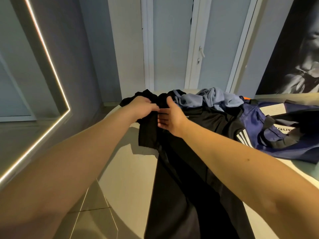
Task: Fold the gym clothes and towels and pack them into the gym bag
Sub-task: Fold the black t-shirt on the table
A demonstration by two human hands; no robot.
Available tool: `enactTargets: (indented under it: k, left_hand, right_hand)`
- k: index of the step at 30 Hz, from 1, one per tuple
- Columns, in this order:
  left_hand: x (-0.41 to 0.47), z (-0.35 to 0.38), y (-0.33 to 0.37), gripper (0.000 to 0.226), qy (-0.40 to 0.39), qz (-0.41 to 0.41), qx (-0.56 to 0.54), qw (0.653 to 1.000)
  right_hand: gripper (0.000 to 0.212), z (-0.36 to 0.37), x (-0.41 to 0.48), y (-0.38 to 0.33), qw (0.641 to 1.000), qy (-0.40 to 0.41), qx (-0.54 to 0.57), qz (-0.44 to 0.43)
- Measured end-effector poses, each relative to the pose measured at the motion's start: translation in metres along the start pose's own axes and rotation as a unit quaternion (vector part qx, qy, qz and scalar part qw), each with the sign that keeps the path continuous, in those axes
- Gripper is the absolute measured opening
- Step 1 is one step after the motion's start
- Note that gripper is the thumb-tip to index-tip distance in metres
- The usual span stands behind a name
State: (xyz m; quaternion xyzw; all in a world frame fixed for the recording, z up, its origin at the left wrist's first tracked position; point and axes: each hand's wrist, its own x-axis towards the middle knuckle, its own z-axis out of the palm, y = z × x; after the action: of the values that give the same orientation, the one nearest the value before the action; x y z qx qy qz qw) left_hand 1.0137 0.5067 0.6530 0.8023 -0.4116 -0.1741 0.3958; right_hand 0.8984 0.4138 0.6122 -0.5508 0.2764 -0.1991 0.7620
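A long black garment (179, 178) lies stretched over the white table (127, 169) and runs off its near edge. My left hand (143, 106) grips the bunched far end of this black cloth. My right hand (170, 118) is just beside it, palm turned left, thumb up and fingers fairly straight against the same fabric. A black shirt with white stripes (224, 121) lies to the right. Behind it sits a crumpled light blue towel (215, 99). The navy gym bag (279, 128) lies flat at the right side of the table.
A white door with a handle (201, 52) stands behind the table. A lit mirror edge (51, 69) runs along the left wall. A dark poster (296, 54) hangs at the right. Pale floor tiles (91, 216) show left of the table.
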Motion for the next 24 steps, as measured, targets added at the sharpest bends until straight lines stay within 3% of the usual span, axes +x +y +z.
enactTargets:
  k: [2, 4, 9, 12, 15, 18, 20, 21, 24]
  left_hand:
    - [0.005, 0.01, 0.026, 0.028, -0.028, 0.012, -0.025, 0.999]
    - [0.011, 0.021, 0.047, 0.036, -0.075, 0.007, -0.118, 0.99]
    - [0.037, 0.053, 0.058, 0.051, -0.197, -0.033, -0.346, 0.917]
    - [0.049, 0.077, 0.049, 0.046, -0.222, -0.033, -0.38, 0.897]
    - [0.063, 0.101, 0.023, 0.028, -0.08, -0.024, -0.293, 0.952]
    - [0.083, 0.11, -0.021, 0.017, 0.049, -0.028, -0.052, 0.997]
    - [0.087, 0.11, -0.04, 0.016, 0.064, -0.066, 0.101, 0.991]
    - [0.089, 0.11, -0.046, 0.02, 0.059, -0.084, 0.125, 0.987]
    - [0.094, 0.119, -0.049, 0.034, 0.051, -0.096, 0.084, 0.991]
  right_hand:
    - [0.081, -0.02, -0.001, -0.017, 0.998, -0.002, 0.066, 0.005]
    - [0.08, -0.042, -0.001, -0.029, 0.994, 0.009, 0.112, -0.011]
    - [0.089, -0.107, 0.011, -0.031, 0.987, 0.032, 0.157, -0.016]
    - [0.072, -0.135, 0.017, -0.02, 0.993, 0.07, 0.098, -0.007]
    - [0.039, -0.146, 0.028, 0.002, 0.994, 0.106, -0.031, 0.015]
    - [0.009, -0.153, 0.041, 0.019, 0.928, 0.205, -0.31, 0.01]
    - [0.018, -0.154, 0.045, 0.02, 0.899, 0.23, -0.372, -0.036]
    - [0.021, -0.154, 0.044, 0.017, 0.894, 0.246, -0.365, -0.08]
    - [0.026, -0.161, 0.047, 0.002, 0.856, 0.325, -0.356, -0.188]
